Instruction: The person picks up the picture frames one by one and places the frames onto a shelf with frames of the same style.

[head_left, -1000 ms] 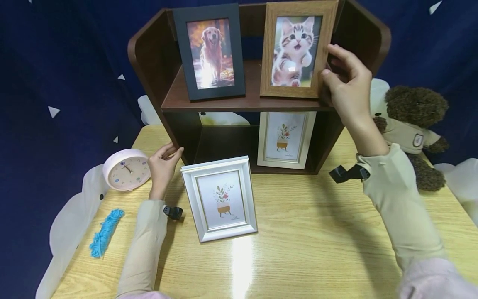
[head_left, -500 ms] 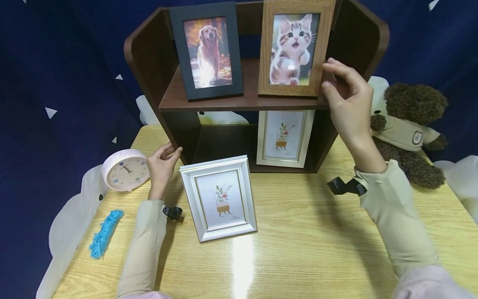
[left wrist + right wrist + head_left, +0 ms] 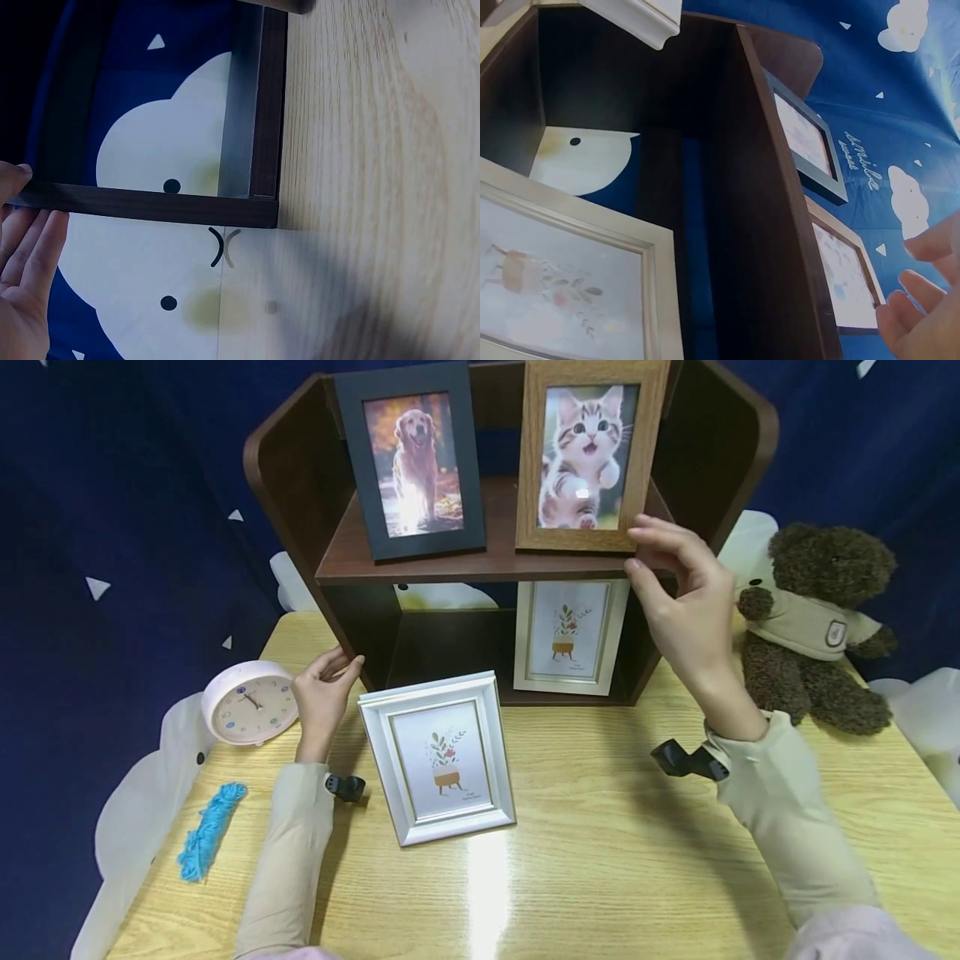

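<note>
A dark brown two-tier shelf [image 3: 420, 578] stands on the table. My left hand [image 3: 322, 697] grips the front edge of its left side panel, thumb on one face and fingers on the other, as the left wrist view shows at the panel [image 3: 150, 204]. My right hand [image 3: 686, 602], thumb and fingers loosely bent and apart, holds nothing. Its fingertips are right at the lower right corner of the wooden picture frame [image 3: 528, 460] with a kitten photo. That frame stands upright on the upper tier, beside a dark blue-grey frame [image 3: 468, 468] with a dog photo.
A cream frame [image 3: 573, 631] leans inside the lower tier. In front of the shelf, a white frame [image 3: 450, 760] stands on the table [image 3: 600, 860]. To the left are a pink clock [image 3: 255, 703] and blue yarn [image 3: 212, 832]; a brown teddy bear [image 3: 817, 602] sits at right.
My right hand has moved down along the wooden frame's right side to its lower corner, its fingers staying apart. My left hand keeps its grip on the shelf. The view has shifted slightly.
</note>
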